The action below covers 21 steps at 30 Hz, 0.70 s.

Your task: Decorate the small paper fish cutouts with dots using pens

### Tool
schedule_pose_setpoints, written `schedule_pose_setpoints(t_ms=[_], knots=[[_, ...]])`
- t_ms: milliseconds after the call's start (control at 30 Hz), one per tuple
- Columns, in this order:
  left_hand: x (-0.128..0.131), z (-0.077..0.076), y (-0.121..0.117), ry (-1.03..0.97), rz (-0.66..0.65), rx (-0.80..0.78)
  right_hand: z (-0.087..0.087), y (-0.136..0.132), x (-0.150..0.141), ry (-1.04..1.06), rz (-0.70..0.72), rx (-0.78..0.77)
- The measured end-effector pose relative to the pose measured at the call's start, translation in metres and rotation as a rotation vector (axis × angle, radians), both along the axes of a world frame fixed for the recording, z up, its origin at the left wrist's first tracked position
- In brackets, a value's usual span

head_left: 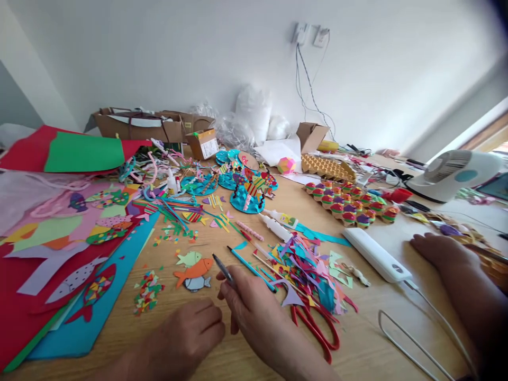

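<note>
My right hand [257,312] is closed round a dark pen [224,269], which points up and left above the table. Beside it my left hand [184,338] rests on the wood with its fingers curled in; nothing shows in them. Just beyond both hands lie three paper fish: an orange fish [194,273], a pale green fish [189,259] behind it and a grey-blue fish [197,283] in front, edged in black. A heap of small coloured paper bits [147,292] is to their left. Red-handled scissors [319,330] lie right of my right hand, partly under paper scraps.
Coloured paper sheets with decorated fish [95,286] cover the left side. Paper scraps [313,264], glue bottles [277,228] and a white power bank [377,255] with a cable are at right. Another person's hand [444,253] rests there. Painted egg cartons [349,203] and a fan [452,172] stand behind.
</note>
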<state>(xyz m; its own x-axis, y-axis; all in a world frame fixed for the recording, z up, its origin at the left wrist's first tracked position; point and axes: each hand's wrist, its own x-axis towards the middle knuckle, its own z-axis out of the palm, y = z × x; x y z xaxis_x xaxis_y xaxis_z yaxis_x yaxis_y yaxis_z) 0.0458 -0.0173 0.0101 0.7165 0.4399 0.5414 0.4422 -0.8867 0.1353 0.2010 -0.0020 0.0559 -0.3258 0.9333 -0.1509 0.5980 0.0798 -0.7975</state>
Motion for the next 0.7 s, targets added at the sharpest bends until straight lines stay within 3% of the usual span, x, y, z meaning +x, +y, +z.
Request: schedule_pose_setpoints(t_ms=[100, 200, 367, 533, 700], knots=[[0.000, 0.000, -0.003, -0.011, -0.031, -0.100, -0.011, 0.015, -0.009, 0.076, -0.058, 0.082], [0.000, -0.003, 0.000, -0.043, -0.045, -0.055, -0.031, 0.026, -0.015, 0.205, -0.120, 0.123], [0.004, -0.020, 0.007, -0.113, -0.020, 0.019, -0.058, 0.030, -0.016, 0.358, -0.117, -0.021], [0.005, -0.028, 0.005, 0.030, -0.083, -0.179, -0.059, 0.034, -0.010, 0.208, -0.141, 0.044], [0.000, -0.011, 0.002, 0.109, -0.103, -0.338, -0.053, 0.035, -0.007, 0.173, -0.127, 0.047]])
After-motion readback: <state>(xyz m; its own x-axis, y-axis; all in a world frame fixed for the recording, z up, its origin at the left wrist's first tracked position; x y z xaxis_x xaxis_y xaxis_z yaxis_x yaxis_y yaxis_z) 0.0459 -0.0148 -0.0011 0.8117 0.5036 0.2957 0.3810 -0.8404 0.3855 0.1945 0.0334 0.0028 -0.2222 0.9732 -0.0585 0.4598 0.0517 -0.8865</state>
